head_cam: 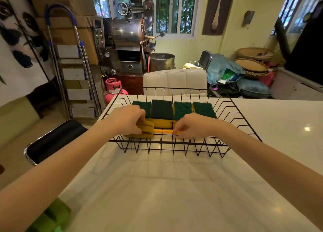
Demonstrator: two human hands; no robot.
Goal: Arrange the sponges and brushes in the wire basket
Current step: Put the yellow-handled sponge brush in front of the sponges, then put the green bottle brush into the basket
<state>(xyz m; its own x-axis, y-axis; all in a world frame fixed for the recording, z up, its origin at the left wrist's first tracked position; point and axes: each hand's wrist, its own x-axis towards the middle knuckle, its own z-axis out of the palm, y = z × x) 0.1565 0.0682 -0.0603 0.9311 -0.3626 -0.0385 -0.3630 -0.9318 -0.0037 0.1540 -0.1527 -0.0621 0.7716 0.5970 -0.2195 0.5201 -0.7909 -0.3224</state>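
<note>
While sponges (pixel 161 109) line the wire basket's (pixel 244 127) far edge, both hands grip one brush — left hand (pixel 127 120) pinching its soft, light yellow foam head (pixel 145 128), right hand (pixel 190 127) its stiff orange handle (pixel 163 131).

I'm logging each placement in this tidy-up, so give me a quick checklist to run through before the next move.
1. Four green-topped sponges in a row along the wire basket's far side: ok.
2. Left hand gripping the yellow brush head: ok.
3. Right hand pinching the orange handle: ok.
4. Brush inside the basket: ok.
5. Brush resting on the basket floor: cannot tell.
</note>
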